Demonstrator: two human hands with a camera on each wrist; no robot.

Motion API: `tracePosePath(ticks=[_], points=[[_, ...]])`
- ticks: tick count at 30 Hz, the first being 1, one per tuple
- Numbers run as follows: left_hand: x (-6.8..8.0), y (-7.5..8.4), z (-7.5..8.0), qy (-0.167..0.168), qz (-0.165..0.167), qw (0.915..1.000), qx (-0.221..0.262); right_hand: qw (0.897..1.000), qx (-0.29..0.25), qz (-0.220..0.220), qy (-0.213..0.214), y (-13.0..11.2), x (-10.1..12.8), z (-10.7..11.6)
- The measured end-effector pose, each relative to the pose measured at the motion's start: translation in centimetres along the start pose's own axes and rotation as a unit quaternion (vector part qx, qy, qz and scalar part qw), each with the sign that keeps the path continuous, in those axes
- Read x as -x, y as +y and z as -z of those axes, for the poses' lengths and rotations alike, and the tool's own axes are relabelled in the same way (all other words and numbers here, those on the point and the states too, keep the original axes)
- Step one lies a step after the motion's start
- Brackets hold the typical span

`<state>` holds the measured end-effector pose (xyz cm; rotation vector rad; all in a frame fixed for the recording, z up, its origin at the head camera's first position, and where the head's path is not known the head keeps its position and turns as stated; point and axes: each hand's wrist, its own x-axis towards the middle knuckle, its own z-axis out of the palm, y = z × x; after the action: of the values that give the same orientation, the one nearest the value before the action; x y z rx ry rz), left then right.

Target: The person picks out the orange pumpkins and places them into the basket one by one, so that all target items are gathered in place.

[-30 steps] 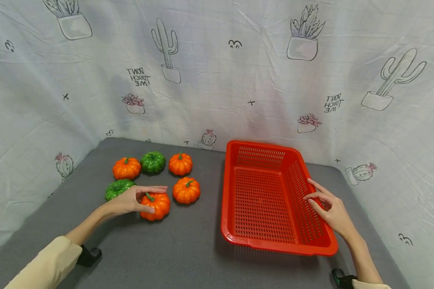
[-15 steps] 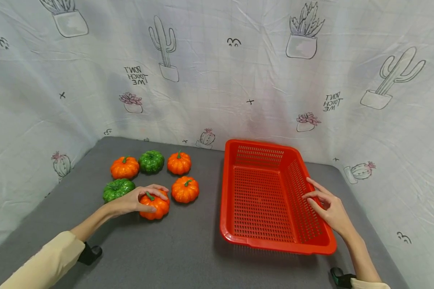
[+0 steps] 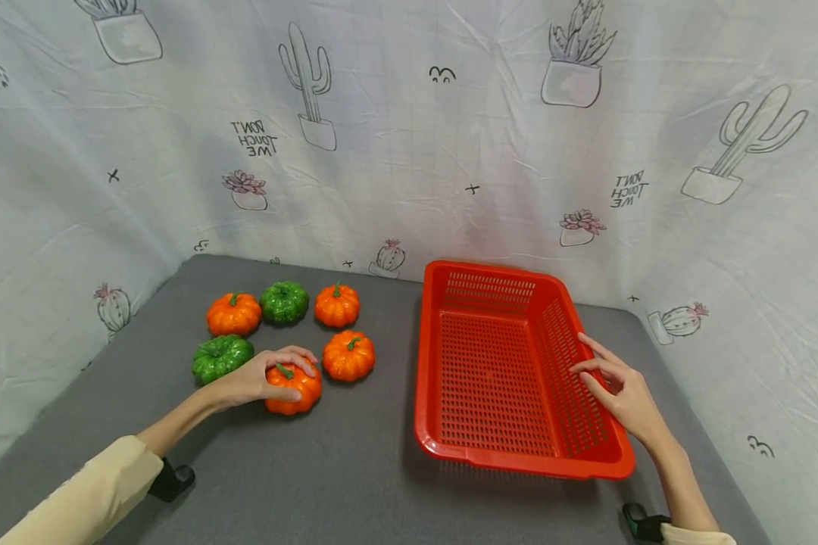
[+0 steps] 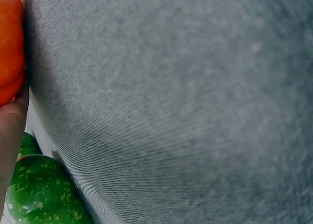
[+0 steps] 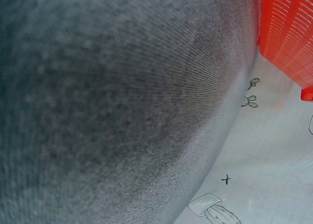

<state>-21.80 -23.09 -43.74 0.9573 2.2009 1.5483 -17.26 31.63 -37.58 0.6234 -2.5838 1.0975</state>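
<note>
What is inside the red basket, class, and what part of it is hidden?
The red basket holds nothing: its perforated floor shows bare. The right hand rests on the right rim, fingers reaching inward and covering a patch of that side wall. The table beneath it is hidden.

The left hand (image 3: 255,381) has closed its fingers over the orange pumpkin (image 3: 295,387).

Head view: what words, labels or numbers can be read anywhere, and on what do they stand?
"DON'T TOUCH ME" reads mirrored on the white printed cactus backdrop cloth, upper left.
"DON'T TOUCH ME" reads mirrored on the same cloth, at right.
Red perforated plastic basket: no text visible.
Orange and green toy pumpkins: no text visible.
No numbers or brand labels can be seen.
</note>
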Motion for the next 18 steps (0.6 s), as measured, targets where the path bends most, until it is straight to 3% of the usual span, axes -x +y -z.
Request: tracePosePath(ticks=[4,8,15,18], points=[[-0.11,-0.24,-0.24,0.013,0.008,0.9999,0.001,1.000,0.000,0.000,-0.001,-0.05,-0.06,-0.08],[-0.18,-0.49,-0.31,0.006,0.005,0.9999,0.008,1.000,-0.001,0.002,-0.001,-0.04,-0.05,-0.11],[0.10,-0.42,-0.36,-0.005,0.052,0.9986,-0.005,1.000,-0.001,0.004,0.001,0.12,0.04,-0.06],[0.12,-0.37,-0.29,-0.010,0.053,0.9985,-0.011,1.000,0.000,0.004,0.001,0.13,0.04,-0.08]])
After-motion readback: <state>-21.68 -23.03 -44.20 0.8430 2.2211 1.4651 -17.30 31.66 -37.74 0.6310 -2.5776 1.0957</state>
